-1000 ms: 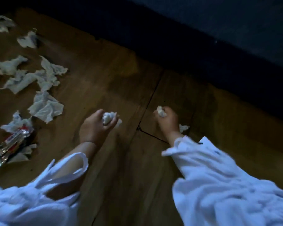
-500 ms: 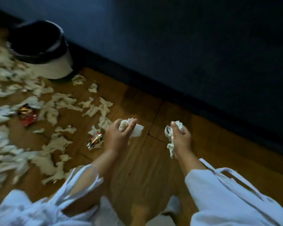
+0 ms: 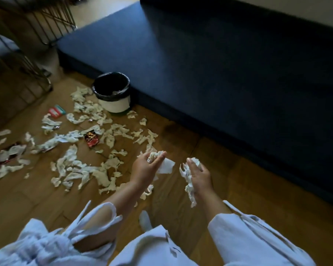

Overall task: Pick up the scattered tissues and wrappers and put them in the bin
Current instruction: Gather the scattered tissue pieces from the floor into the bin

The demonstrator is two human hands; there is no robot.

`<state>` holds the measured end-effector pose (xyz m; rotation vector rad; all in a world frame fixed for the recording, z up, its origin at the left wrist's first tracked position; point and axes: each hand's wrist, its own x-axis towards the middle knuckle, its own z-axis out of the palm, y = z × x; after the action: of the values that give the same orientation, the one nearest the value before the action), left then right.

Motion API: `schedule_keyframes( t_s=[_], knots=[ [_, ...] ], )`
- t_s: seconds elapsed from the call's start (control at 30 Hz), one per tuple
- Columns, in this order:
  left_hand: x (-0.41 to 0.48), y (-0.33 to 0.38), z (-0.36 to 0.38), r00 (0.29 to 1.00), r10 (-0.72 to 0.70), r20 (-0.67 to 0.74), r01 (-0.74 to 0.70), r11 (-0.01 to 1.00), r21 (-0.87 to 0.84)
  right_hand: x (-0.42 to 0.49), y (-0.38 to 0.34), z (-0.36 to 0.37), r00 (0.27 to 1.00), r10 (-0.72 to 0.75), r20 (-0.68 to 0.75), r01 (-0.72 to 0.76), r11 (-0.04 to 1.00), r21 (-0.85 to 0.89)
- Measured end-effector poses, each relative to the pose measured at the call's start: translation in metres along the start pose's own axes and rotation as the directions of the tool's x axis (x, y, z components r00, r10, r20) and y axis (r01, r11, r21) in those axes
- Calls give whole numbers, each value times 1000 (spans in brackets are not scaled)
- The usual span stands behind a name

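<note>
While torn tissues (image 3: 75,169) and a red wrapper (image 3: 91,139) lie strewn over the wooden floor (image 3: 238,179) between me and the bin (image 3: 115,105), which stands against the dark blue couch base (image 3: 200,64) with a black liner (image 3: 97,92) folded over its rim, I have paper in both hands. My left hand (image 3: 144,169) curls fingers and thumb round a crumpled wad (image 3: 153,156); my right hand (image 3: 200,176) grips a longer shred (image 3: 188,184) that dangles past my wrist. Both hands are raised above the floor, near each other but apart.
</note>
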<state>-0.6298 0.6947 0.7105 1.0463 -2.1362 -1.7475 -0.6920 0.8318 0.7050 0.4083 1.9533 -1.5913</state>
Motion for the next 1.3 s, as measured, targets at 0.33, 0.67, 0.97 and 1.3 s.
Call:
schedule_keyframes(
  t_s=[0.33, 0.67, 0.97, 1.3],
  knots=[
    [-32, -14, -120, 997, -83, 10, 83, 993, -89, -69, -10, 88, 989, -105, 99, 111, 993, -49],
    [10, -33, -324, 989, -48, 138, 49, 999, -5, -112, -6, 288, 997, -45, 67, 36, 990, 134],
    [88, -51, -418, 986, -127, 112, 128, 992, 4, -106, -3, 398, 999, 39, 14, -41, 988, 147],
    [218, -47, -463, 970, -207, 131, 203, 978, 37, -23, -61, 491, 997, 69, -46, -61, 987, 150]
  ],
)
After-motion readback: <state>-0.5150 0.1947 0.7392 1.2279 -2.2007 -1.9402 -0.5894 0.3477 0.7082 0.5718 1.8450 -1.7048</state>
